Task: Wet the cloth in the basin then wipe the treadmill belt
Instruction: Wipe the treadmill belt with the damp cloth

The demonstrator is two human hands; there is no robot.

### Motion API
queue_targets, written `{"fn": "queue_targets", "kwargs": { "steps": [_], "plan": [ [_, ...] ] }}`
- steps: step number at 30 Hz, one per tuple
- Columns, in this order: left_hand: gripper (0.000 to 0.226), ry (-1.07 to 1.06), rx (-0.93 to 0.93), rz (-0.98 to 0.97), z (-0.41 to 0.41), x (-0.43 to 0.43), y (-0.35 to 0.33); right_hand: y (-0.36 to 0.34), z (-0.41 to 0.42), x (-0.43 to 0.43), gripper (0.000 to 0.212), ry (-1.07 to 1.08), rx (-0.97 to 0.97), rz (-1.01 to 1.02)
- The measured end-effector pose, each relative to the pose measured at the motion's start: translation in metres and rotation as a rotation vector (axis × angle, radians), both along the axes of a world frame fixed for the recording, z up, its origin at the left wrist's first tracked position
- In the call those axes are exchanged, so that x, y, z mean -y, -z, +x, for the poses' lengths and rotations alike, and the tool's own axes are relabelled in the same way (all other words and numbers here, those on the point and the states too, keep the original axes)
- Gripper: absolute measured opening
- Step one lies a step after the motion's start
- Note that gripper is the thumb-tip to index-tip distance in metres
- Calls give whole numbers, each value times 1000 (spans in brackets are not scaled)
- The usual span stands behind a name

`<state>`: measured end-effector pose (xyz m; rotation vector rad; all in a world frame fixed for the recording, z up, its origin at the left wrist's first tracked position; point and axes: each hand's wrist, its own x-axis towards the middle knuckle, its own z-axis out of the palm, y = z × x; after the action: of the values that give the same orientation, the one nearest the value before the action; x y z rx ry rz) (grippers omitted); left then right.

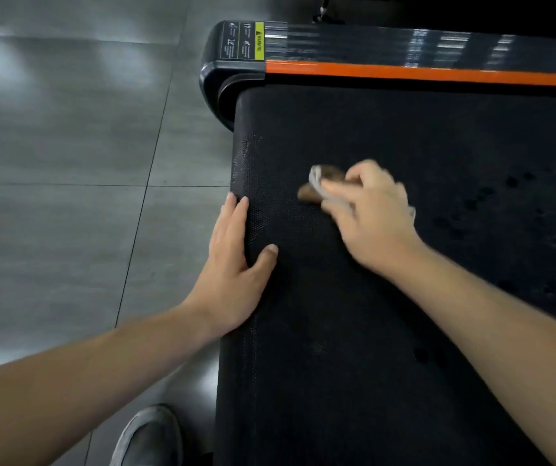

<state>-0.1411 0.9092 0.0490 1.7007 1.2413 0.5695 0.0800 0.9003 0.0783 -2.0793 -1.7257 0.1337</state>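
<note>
One cloth (317, 183) (blurred) gripped in right hand (375, 215), left hand (236, 260) flat on one treadmill belt (404, 129)

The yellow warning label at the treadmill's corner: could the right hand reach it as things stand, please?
Probably yes: the right hand, gripping the cloth, has only bare treadmill belt between it and the yellow warning label; nothing blocks the way.

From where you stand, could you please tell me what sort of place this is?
Probably a gym or exercise room: a black treadmill belt, its orange side rail and yellow warning label, on a grey tiled floor.
</note>
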Motion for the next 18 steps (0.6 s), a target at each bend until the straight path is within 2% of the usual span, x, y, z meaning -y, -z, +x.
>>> {"fn": "queue_targets", "kwargs": {
  "steps": [2,4,6,8,10,12,14,16,18],
  "plan": [
    [76,-11,17,-43,-8,11,4,0,-18,51,33,-241,-36,20],
    [74,11,37,-93,-17,25,9,-1,-30,81,35,-422,-32,-1],
    [73,36,58,-110,-23,33,11,-4,-33,61,28,-390,1,35],
    [73,50,79,-128,-24,34,12,-3,-37,8,28,-178,25,79],
    [74,30,114,-154,-24,36,12,-4,-45,-33,26,-36,-21,18],
    [74,-11,184,-166,-23,40,12,1,-55,-34,24,-102,20,45],
    [75,-48,274,-225,-22,43,14,5,-60,5,26,-237,29,70],
    [80,-73,329,-266,-25,47,18,5,-64,49,31,-374,-18,49],
    [82,-62,345,-257,-27,51,20,2,-61,52,32,-428,8,14]
  ]
}}
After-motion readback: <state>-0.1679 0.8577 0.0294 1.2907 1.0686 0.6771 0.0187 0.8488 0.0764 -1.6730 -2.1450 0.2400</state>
